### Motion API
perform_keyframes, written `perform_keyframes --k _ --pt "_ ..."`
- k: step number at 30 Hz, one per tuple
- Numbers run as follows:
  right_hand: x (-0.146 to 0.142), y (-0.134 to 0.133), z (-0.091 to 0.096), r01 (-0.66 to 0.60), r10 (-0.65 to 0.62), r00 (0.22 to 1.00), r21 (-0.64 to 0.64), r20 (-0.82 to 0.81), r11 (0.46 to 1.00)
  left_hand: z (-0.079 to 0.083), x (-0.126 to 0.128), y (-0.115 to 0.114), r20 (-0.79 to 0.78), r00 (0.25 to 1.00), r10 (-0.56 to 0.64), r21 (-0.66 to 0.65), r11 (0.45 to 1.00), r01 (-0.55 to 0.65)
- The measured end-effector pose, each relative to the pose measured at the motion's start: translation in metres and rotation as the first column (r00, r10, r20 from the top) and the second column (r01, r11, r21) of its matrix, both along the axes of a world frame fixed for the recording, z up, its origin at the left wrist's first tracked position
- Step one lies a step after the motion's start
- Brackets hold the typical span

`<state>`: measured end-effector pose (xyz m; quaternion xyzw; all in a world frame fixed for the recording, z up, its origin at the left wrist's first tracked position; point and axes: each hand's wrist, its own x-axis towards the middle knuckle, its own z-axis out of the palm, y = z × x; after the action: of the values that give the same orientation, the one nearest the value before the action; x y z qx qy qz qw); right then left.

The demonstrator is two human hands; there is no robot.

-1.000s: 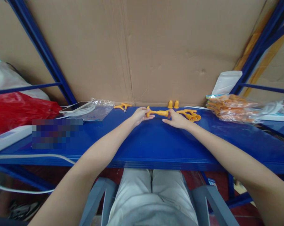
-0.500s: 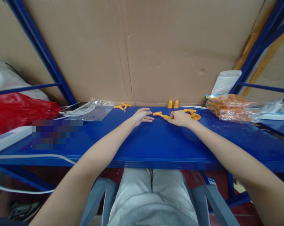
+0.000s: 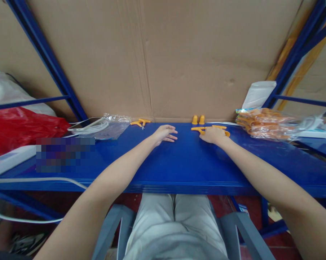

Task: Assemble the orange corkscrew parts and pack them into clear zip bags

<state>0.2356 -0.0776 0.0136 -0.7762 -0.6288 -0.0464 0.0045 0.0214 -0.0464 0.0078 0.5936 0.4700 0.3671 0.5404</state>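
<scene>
My right hand (image 3: pixel 212 135) is closed around an orange plastic T-shaped handle (image 3: pixel 197 129), whose crossbar sticks out to the left of the fingers. Right behind that hand lies a similar orange piece (image 3: pixel 219 126), mostly covered, with a rounded orange edge (image 3: pixel 227 133) showing at its side. My left hand (image 3: pixel 165 135) rests low over the blue table, its fingers stretched and apart, holding nothing. Farther left, two orange T-shaped handles (image 3: pixel 144 121) with a small metal part lie by the back edge.
Two small orange cone-shaped caps (image 3: pixel 198 120) stand against the cardboard wall (image 3: pixel 179 65). A clear bag of orange parts (image 3: pixel 265 123) lies at right. A phone with white cable (image 3: pixel 96 126), a plastic bag (image 3: pixel 115 127) and a red bag (image 3: pixel 25 126) are at left. Blue posts flank the table (image 3: pixel 176 166).
My right hand has moved slightly right with the T-shaped handle, bringing it beside the other orange piece. My left hand has barely moved.
</scene>
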Motion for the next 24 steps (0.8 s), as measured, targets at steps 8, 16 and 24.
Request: perform_keyframes --k 8,16,24 --pt "-0.002 -0.004 0.001 0.012 -0.013 1.0 0.023 0.024 1.0 0.002 0.001 -0.004 -0.04 0.999 -0.004 0.004 1.0 0.004" --pt "-0.008 -0.014 0.001 -0.075 0.052 0.991 0.192 0.12 0.979 0.0 -0.015 0.024 -0.316 0.935 0.161 0.305 0.951 -0.061" --pt "-0.017 -0.019 0.0 -0.237 0.207 0.962 0.169 0.18 0.957 -0.01 -0.079 0.066 -0.616 0.53 0.583 0.647 0.758 -0.081"
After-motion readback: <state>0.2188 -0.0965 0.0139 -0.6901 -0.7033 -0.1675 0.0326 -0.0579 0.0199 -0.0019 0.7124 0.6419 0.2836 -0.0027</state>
